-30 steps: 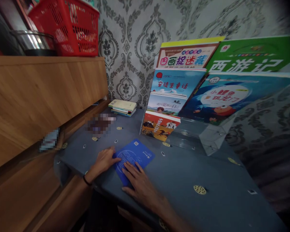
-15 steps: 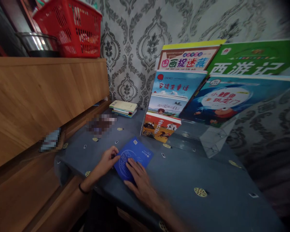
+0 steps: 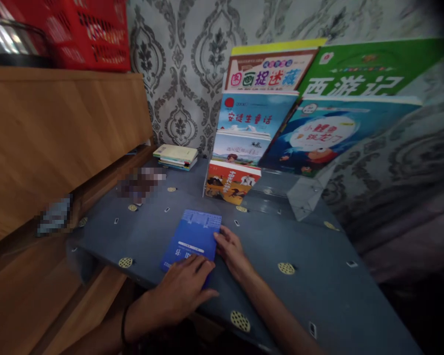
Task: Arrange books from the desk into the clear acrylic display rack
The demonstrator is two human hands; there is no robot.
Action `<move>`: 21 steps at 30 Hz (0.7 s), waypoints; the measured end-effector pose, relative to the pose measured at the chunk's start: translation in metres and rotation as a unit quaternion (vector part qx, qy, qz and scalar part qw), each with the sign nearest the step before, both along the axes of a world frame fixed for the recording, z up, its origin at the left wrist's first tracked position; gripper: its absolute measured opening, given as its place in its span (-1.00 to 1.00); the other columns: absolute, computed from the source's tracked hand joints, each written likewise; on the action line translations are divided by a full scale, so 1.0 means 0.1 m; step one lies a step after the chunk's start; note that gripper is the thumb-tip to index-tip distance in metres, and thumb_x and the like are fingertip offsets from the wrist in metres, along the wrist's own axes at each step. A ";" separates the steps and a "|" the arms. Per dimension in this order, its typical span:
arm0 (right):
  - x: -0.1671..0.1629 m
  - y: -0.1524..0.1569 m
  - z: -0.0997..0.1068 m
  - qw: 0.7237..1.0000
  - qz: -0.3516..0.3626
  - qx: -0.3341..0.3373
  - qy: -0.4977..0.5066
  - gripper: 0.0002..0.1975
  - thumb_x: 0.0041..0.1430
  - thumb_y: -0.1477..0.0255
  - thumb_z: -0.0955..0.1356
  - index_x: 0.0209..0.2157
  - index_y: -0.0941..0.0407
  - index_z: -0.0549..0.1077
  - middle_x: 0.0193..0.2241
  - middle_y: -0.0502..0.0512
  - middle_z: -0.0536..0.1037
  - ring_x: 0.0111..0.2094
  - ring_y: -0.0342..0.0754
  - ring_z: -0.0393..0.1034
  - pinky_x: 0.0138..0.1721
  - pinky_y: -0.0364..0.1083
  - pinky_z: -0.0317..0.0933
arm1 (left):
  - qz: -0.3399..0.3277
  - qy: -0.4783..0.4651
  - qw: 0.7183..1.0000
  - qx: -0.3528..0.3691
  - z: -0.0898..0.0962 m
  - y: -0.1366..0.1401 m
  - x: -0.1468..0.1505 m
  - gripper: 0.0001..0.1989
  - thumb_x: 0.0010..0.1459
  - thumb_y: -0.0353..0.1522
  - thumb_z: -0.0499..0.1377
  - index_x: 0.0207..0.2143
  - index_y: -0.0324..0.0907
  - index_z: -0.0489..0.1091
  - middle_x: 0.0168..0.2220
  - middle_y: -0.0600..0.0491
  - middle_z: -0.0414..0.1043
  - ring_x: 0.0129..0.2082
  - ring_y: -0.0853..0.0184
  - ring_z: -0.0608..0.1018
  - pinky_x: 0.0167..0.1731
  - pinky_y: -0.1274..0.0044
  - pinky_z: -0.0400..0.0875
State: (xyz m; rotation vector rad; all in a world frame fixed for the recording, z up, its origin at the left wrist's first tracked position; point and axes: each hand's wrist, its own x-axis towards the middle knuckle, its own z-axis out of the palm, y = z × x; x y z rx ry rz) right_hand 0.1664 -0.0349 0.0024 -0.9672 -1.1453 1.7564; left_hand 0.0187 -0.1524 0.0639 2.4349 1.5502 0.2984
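A blue book (image 3: 194,234) lies closed on the table, a cover with white title lettering facing up. My left hand (image 3: 185,283), with a dark band at its wrist, rests over the book's near end, fingers extended and thumb spread, covering part of the title. At the right edge of the book, my right hand (image 3: 232,249) grips the side between thumb and curled fingers. Its fingertips are partly hidden.
A clear stand (image 3: 306,195) holds several upright picture books (image 3: 260,113) behind the blue book. A small stack of books (image 3: 177,155) lies near the wall. Left is a wooden cabinet (image 3: 66,143) bearing a red basket (image 3: 96,34) and a metal pot (image 3: 15,39).
The blue book has been turned over, from the side with a small square code to the title side. My right hand moved from its surface to its edge; my left hand now lies on top.
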 end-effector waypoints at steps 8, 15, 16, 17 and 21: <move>0.03 0.05 -0.21 1.000 -0.010 0.011 0.005 -0.36 -0.12 0.32 0.51 0.04 0.05 0.33 -0.48 -0.09 0.60 -0.48 -0.07 0.50 -0.45 -0.14 0.31 | -0.020 -0.060 0.998 -0.008 -0.45 0.44 -0.26 -0.59 0.43 -0.31 -0.07 0.28 -0.10 0.19 0.34 -0.08 0.25 0.32 0.23 0.33 0.29 0.27 0.28; 0.03 0.07 -0.33 0.999 0.001 0.036 -0.022 -0.42 0.02 0.39 0.40 0.11 0.03 0.29 -0.44 -0.06 0.59 -0.46 -0.04 0.52 -0.43 -0.08 0.40 | 0.040 0.003 0.996 0.076 -0.77 1.09 -0.69 -0.53 0.43 -0.24 -0.11 0.32 -0.17 0.15 0.36 -0.18 0.18 0.38 0.14 0.21 0.31 0.16 0.17; 0.04 0.07 -0.34 0.998 0.005 0.049 -0.039 -0.43 0.05 0.40 0.37 0.14 0.04 0.28 -0.44 -0.05 0.59 -0.45 -0.04 0.52 -0.42 -0.07 0.41 | 0.055 0.015 0.994 0.090 -0.80 1.13 -0.74 -0.52 0.44 -0.24 -0.12 0.31 -0.19 0.16 0.36 -0.18 0.18 0.38 0.13 0.22 0.30 0.15 0.18; 0.05 0.08 -0.34 0.995 0.004 0.071 -0.065 -0.43 0.07 0.42 0.35 0.16 0.05 0.27 -0.42 -0.03 0.58 -0.44 -0.03 0.52 -0.40 -0.05 0.43 | 0.067 0.026 0.992 0.103 -0.84 1.16 -0.79 -0.52 0.44 -0.24 -0.14 0.31 -0.20 0.17 0.35 -0.19 0.19 0.38 0.14 0.23 0.30 0.15 0.19; 0.07 0.06 -0.23 0.917 -0.095 0.270 -0.280 -0.41 0.14 0.48 0.29 0.23 0.13 0.26 -0.05 0.25 0.55 -0.05 0.14 0.49 -0.02 0.18 0.42 | 0.076 0.057 0.987 0.131 -0.91 1.16 -0.87 -0.50 0.45 -0.24 -0.17 0.31 -0.23 0.19 0.34 -0.19 0.22 0.37 0.14 0.25 0.30 0.14 0.18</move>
